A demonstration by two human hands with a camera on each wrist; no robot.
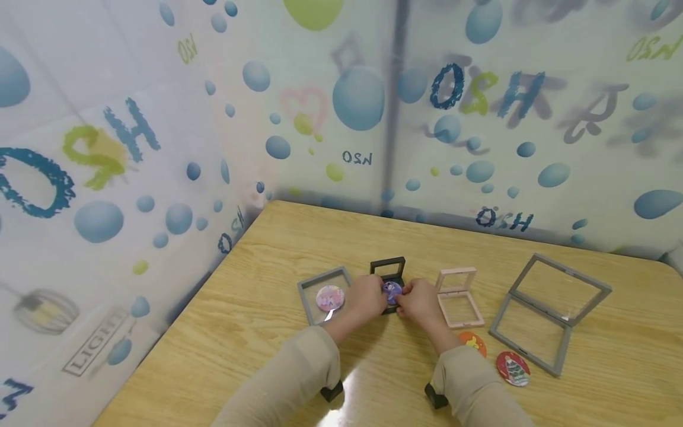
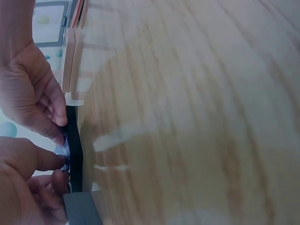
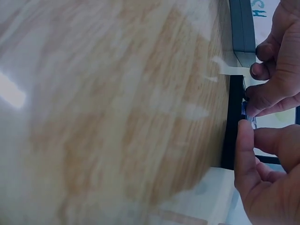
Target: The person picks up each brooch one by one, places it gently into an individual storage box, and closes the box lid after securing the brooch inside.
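A round purple badge [image 1: 392,292] sits over the lower half of a small black display frame [image 1: 388,261], whose other half stands raised behind it. My left hand [image 1: 367,295] pinches the badge from the left, its thumb on the face. From the other side my right hand [image 1: 421,301] grips the badge's right edge, fingers curled close to the black frame's front edge [image 3: 232,136]. In the left wrist view, both hands meet over the badge [image 2: 63,149], just above the black frame [image 2: 75,154]. Fingers hide much of the badge's rim.
To the left, a grey frame [image 1: 306,298] lies with a pink badge [image 1: 330,298] on it. Rightward stand an opened pink frame [image 1: 466,325] and a larger opened grey frame [image 1: 525,355]. An orange badge [image 1: 475,342] and a red tree badge [image 1: 513,369] lie near my right sleeve.
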